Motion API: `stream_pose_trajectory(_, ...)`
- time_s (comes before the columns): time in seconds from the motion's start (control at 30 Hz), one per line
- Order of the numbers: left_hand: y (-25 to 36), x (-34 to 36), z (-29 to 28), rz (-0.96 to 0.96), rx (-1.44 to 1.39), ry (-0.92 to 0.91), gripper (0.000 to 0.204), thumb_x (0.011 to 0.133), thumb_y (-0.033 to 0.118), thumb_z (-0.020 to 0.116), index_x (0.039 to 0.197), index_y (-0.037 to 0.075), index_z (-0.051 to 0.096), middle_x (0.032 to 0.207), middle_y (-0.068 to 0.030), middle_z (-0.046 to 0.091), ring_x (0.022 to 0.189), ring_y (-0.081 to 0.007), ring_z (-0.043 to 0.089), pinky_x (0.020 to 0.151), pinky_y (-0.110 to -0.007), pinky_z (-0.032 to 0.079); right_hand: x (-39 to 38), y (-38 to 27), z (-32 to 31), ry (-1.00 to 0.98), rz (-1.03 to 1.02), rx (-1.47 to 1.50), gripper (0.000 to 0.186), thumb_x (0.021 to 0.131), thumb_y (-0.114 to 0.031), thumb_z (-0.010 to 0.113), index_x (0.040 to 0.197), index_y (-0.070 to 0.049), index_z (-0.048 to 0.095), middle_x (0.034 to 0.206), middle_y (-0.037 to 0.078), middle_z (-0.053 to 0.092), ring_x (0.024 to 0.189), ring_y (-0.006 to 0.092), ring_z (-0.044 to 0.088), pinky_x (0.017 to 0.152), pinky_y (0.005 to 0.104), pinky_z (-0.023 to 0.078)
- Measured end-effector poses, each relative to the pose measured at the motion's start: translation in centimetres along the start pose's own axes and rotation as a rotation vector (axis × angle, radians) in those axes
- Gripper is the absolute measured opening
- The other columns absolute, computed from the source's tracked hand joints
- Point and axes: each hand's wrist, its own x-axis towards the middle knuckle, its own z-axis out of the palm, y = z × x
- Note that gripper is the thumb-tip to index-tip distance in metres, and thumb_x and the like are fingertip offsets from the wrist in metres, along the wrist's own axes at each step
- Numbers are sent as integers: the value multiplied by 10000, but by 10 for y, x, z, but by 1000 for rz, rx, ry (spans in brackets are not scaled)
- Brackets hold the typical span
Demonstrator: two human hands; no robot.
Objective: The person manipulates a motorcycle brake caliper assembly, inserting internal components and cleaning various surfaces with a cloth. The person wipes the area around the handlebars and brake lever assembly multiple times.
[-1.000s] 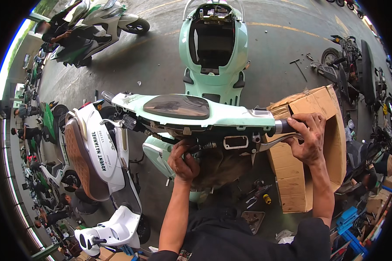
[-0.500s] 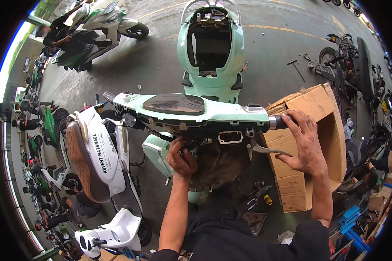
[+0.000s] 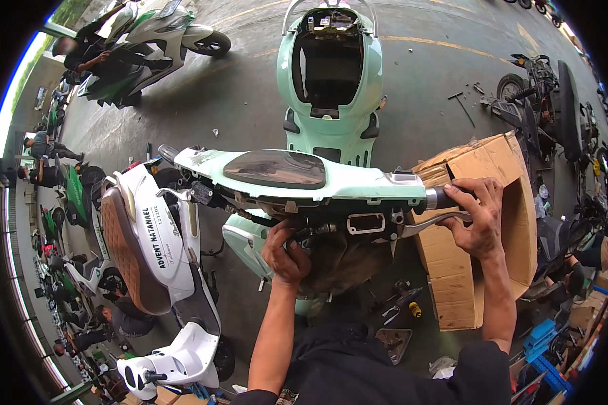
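Note:
A mint-green scooter handlebar cover (image 3: 358, 181) with a dark display window (image 3: 275, 168) spans the space before me. My right hand (image 3: 478, 214) is closed round the black handlebar grip (image 3: 441, 197) and the silver lever (image 3: 429, 223), fingers over the grip and thumb side against the lever's tip. Under the cover, my left hand (image 3: 285, 253) is curled among dark cables and fittings (image 3: 317, 229); what its fingers hold is hidden. Beside those fittings, a rectangular metal frame (image 3: 366, 223) faces me below the cover.
An open cardboard box (image 3: 452, 270) stands right of the handlebar. A white scooter with a brown seat (image 3: 132, 256) stands at left. Tools (image 3: 398, 300) lie on the floor below. Beyond is the scooter's green rear body (image 3: 331, 121). A person sits on a motorcycle (image 3: 142, 61) at far left.
The lever has come closer to the grip as my right hand closed on it. The handlebar shifted slightly right and tilted a little. My left hand moved slightly right with it.

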Motion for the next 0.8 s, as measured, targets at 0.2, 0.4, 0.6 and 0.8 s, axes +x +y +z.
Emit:
stream_pose_trajectory(0.2, 0, 1, -1, 26, 15, 11, 190, 907, 56, 486, 1081, -16, 510, 962, -225, 679, 807, -391, 682, 705, -440, 554, 1, 4, 9, 143, -35, -11, 555, 581, -227, 880, 1113, -165, 734, 1078, 29, 661, 983, 252, 591, 948, 428, 360)
stream_pose_trajectory(0.4, 0, 3, 1, 23, 17, -2, 188, 908, 49, 486, 1082, -18, 506, 969, -222, 675, 820, -392, 681, 722, -442, 553, -4, -16, -9, -23, 20, 17, 812, 553, -240, 904, 1306, -122, 622, 1306, 99, 569, 1207, 314, 523, 1063, 489, 347)
stream_pose_trajectory(0.6, -3, 3, 2, 15, 30, 15, 177, 921, 53, 481, 1085, -13, 497, 964, -216, 673, 826, -386, 678, 729, -430, 548, -5, -23, -19, -211, 105, 67, 1013, 552, -231, 918, 1447, -114, 459, 1450, 131, 435, 1391, 358, 377, 1149, 486, 324)
stream_pose_trajectory(0.8, -2, 4, 2, 20, 28, 11, 171, 922, 57, 481, 1077, -12, 501, 968, -214, 676, 825, -384, 679, 717, -429, 549, -6, -21, -16, -187, 96, 69, 1022, 553, -212, 910, 1457, -117, 442, 1453, 133, 427, 1385, 366, 380, 1143, 492, 325)
